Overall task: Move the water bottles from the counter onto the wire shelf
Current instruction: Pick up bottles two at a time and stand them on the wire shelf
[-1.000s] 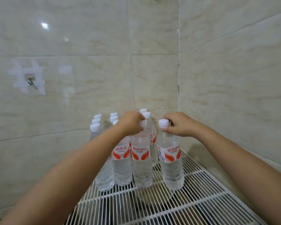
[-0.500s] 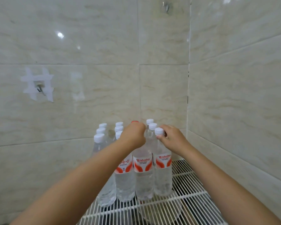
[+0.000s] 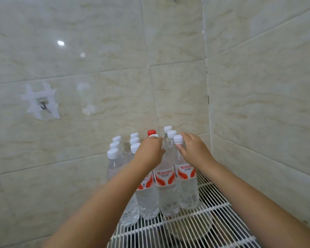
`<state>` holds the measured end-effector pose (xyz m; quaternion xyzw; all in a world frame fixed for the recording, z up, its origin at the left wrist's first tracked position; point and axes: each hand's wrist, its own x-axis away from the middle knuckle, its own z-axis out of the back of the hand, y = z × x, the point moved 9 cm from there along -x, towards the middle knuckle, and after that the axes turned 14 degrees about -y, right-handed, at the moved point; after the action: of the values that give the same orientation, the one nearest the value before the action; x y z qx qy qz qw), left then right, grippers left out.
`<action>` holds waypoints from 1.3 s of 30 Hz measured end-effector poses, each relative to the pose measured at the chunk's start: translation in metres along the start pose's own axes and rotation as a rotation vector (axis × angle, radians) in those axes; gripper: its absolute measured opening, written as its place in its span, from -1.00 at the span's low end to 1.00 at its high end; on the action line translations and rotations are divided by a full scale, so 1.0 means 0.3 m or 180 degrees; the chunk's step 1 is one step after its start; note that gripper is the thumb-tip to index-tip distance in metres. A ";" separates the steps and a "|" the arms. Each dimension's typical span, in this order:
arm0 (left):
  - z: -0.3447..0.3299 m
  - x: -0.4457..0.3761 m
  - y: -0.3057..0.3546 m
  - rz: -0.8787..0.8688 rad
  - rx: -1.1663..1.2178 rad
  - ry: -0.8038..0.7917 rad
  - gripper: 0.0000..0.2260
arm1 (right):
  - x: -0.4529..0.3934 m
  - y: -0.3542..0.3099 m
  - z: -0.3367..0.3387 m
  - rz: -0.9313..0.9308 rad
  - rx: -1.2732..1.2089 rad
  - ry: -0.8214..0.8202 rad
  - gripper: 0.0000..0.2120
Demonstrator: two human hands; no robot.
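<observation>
Several clear water bottles with white caps and red-and-white labels stand upright in rows on the white wire shelf [image 3: 215, 219], in the tiled corner. My left hand [image 3: 150, 149] is curled over the top of the front middle bottle [image 3: 166, 190] and hides its cap. My right hand [image 3: 195, 149] grips the neck of the front right bottle [image 3: 187, 187] just under its white cap. These two bottles stand side by side and touch. One red-capped bottle [image 3: 151, 132] shows behind my left hand.
Tiled walls close the shelf in at the back and on the right. A small hook [image 3: 43, 106] with white tape is stuck on the left wall. A round pale object [image 3: 191, 228] lies under the wires. The shelf's front part holds no bottles.
The front right bottle stood apart from the group a second ago; my right hand has slid it left against the middle bottle. Both hands have stayed on the bottle tops.
</observation>
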<state>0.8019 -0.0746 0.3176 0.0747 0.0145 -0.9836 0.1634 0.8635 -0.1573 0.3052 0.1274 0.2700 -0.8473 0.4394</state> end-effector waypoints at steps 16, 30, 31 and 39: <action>-0.022 0.166 -0.024 0.0455 -0.0723 0.0234 -0.49 | 0.078 -0.104 0.026 0.0281 0.1051 0.0112 -0.55; -0.148 1.110 -0.574 0.2535 -0.0854 0.0271 -0.79 | 0.441 -0.952 -0.389 0.1973 -0.0106 -0.0546 -0.55; -0.157 1.207 -0.606 0.2707 -0.0863 0.0196 -0.79 | 0.501 -1.035 -0.423 0.2117 -0.0130 -0.0575 -0.57; -0.272 2.007 -0.837 0.3844 -0.0588 -0.0030 -0.65 | 1.028 -1.640 -0.735 0.3122 -0.0576 -0.1093 -0.62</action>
<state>0.1691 -0.0250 0.1468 0.0509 0.0541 -0.7121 0.6981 0.2792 -0.0099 0.1542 0.0596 0.1749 -0.5241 0.8314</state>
